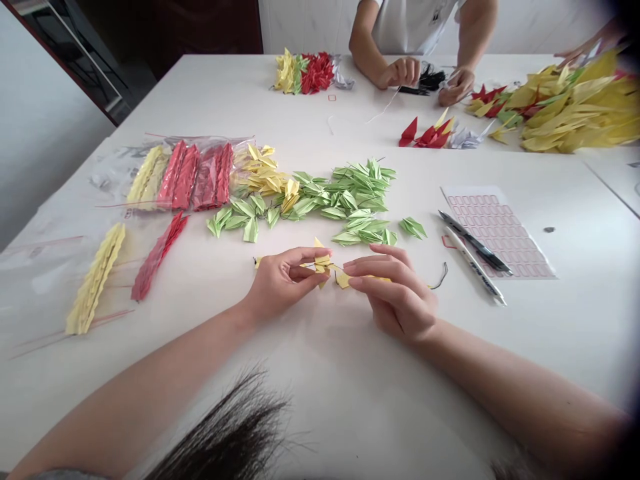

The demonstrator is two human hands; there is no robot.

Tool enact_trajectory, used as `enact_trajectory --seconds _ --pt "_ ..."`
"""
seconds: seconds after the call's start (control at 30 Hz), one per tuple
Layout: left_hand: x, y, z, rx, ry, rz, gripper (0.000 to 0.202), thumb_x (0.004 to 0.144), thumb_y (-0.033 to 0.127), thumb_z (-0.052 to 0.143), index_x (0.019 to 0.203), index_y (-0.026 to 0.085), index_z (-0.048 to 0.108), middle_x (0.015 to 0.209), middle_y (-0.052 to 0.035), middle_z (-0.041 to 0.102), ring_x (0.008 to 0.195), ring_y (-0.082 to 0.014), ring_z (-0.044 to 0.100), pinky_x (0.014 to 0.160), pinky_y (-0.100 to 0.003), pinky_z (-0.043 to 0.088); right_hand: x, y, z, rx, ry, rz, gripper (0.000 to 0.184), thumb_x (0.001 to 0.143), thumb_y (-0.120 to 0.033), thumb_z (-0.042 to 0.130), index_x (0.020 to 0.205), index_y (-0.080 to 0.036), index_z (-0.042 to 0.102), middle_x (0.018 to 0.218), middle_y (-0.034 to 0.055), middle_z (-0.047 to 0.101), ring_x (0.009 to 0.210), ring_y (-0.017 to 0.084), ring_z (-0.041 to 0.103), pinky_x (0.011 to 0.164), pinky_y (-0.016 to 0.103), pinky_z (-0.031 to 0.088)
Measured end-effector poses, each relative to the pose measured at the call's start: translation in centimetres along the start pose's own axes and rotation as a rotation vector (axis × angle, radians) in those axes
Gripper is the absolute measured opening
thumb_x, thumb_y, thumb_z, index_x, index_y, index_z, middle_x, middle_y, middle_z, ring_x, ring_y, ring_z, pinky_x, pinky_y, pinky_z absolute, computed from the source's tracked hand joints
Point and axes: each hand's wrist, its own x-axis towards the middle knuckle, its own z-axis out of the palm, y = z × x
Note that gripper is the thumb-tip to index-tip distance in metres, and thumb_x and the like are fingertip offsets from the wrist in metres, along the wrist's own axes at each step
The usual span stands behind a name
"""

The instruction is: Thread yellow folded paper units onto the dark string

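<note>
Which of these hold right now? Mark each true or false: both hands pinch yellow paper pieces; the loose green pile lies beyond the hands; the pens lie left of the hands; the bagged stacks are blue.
1. Both the left hand and right hand pinch yellow folded pieces. True.
2. The green folded pieces lie beyond the hands. True.
3. The pens lie left of the hands. False: they lie to the right, by the label sheet.
4. The bagged stacks are blue. False: they are red and yellow.
</note>
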Motion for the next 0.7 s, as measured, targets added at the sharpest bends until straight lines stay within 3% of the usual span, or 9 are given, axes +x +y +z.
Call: enact_trajectory --seconds 0.2,0.43,0.7 --pt "0.0 0.2 0.0 -0.013 0.013 0.011 0.043 0.077 0.034 0.079 0.114 0.015 0.071 0.118 -0.0115 0.073 0.085 -0.02 0.076 0.081 -0.025 0.062 0.6 0.2 -0.3 -0.161 -0.045 -0.318 0.017 0.087 -0.01 0.067 0.09 -0.026 0.068 0.088 -0.0018 0.073 0.073 0.011 0.068 0.079 0.031 0.054" --pt "0.0 0.2 -0.1 -0.012 0.018 0.047 0.041 0.078 0.034 0.078 0.114 0.015 0.071 0.119 -0.0117 0.072 0.08 -0.0184 0.075 0.076 -0.025 0.062 0.2 0.2 0.0 -0.125 -0.076 -0.248 0.022 0.092 -0.01 0.06 0.102 -0.028 0.069 0.093 -0.0017 0.073 0.073 0.01 0.066 0.078 0.031 0.053" --pt "-0.1 0.1 0.0 -0.009 0.046 0.075 0.04 0.079 0.034 0.078 0.114 0.015 0.071 0.117 -0.0103 0.073 0.087 -0.0195 0.075 0.08 -0.024 0.062 -0.3 0.2 0.4 -0.06 -0.032 -0.097 0.029 0.095 -0.006 0.047 0.112 -0.022 0.065 0.09 0.0043 0.072 0.07 0.013 0.064 0.081 0.037 0.053"
